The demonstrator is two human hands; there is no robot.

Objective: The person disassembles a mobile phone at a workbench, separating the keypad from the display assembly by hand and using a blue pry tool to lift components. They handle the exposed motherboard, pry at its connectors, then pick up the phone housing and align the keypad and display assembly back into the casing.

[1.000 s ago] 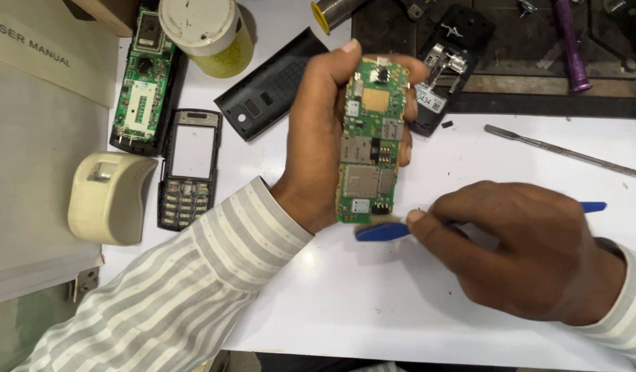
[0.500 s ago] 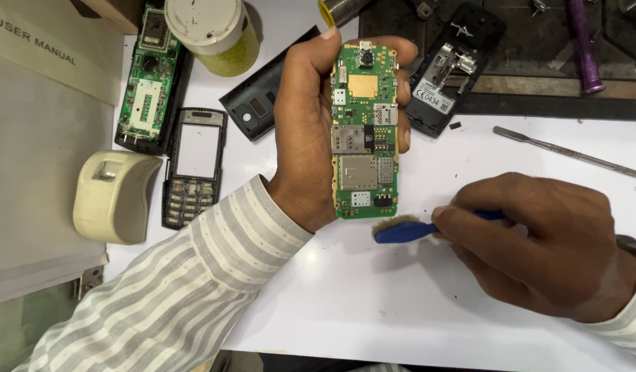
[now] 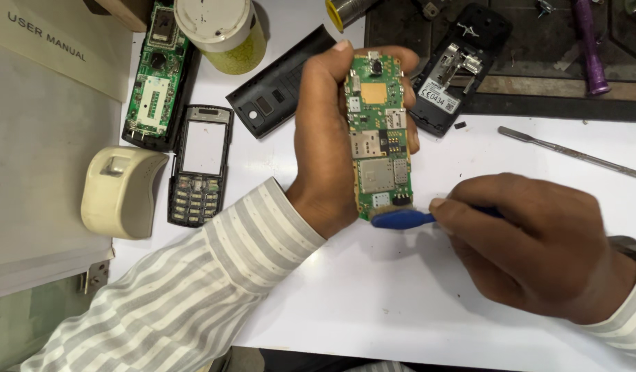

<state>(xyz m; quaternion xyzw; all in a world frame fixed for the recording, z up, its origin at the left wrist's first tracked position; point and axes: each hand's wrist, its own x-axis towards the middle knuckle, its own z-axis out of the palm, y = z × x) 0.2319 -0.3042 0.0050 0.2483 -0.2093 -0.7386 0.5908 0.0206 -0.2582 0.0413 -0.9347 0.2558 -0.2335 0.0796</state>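
My left hand grips a green phone circuit board upright by its long edges, component side facing me. My right hand pinches a small blue-handled brush. The brush head touches the bottom edge of the board. Both sleeves are grey and white striped.
On the white table lie a phone front frame with keypad, a second circuit board in a black case, a black back cover, a black phone housing, a cream plastic device, a lidded jar, a metal spudger and a purple-handled tool.
The brush head has moved up and left, from just off the board's lower corner to against its bottom edge. My left hand keeps the board upright.
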